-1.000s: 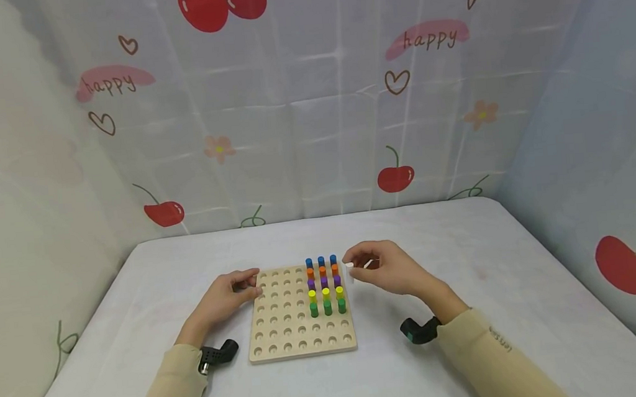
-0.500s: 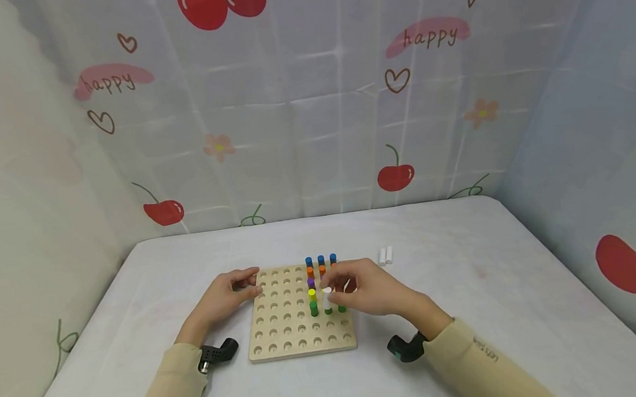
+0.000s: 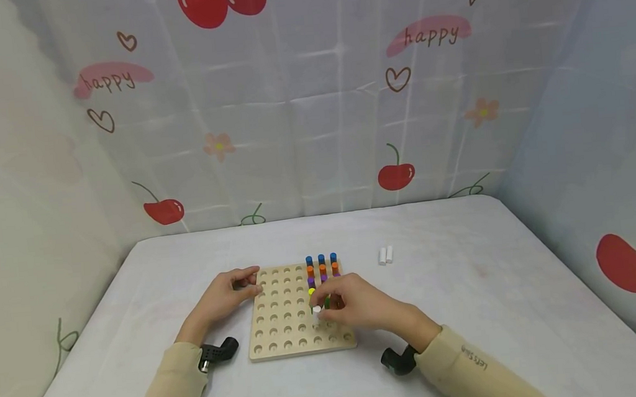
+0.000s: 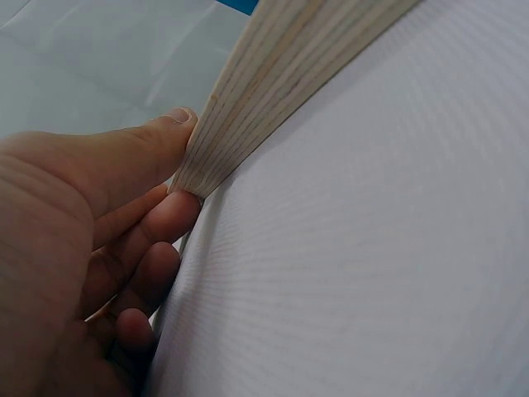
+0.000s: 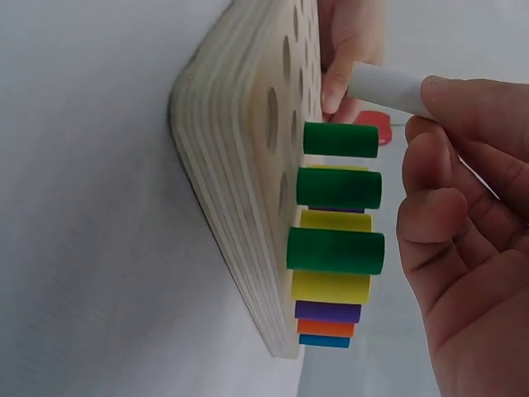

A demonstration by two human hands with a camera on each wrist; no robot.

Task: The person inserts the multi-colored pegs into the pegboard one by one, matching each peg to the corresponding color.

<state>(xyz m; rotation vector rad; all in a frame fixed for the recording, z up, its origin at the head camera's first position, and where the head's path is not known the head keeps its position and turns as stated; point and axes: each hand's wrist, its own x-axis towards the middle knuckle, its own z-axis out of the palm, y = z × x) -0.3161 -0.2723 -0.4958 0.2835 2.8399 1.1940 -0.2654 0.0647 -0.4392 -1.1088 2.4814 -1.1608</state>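
Observation:
In the head view, a square wooden pegboard (image 3: 285,349) with rows of round holes lies on the table. My left hand (image 3: 222,299) grips its left edge; the left wrist view has thumb and index finger (image 4: 173,213) at the board's edge (image 4: 248,107). Between thumb and fingertips, my right hand (image 3: 360,304) pinches a white peg (image 5: 388,87), held above the board and clear of its surface. Beside that peg stand green pegs (image 5: 335,251), with yellow (image 5: 331,288), purple, orange and blue (image 3: 321,259) rows behind. The hand partly covers the nearer rows in the head view.
Two white pegs (image 3: 386,255) lie on the white tablecloth (image 3: 441,263), beyond the board's right side. A printed curtain (image 3: 312,130) hangs behind the table, with more cloth on both sides. Black wrist cameras (image 3: 399,361) sit at both cuffs.
My right hand has carried the white peg from beside the board's right edge leftward and nearer, over the holes in front of the green pegs. The left hand has stayed in place.

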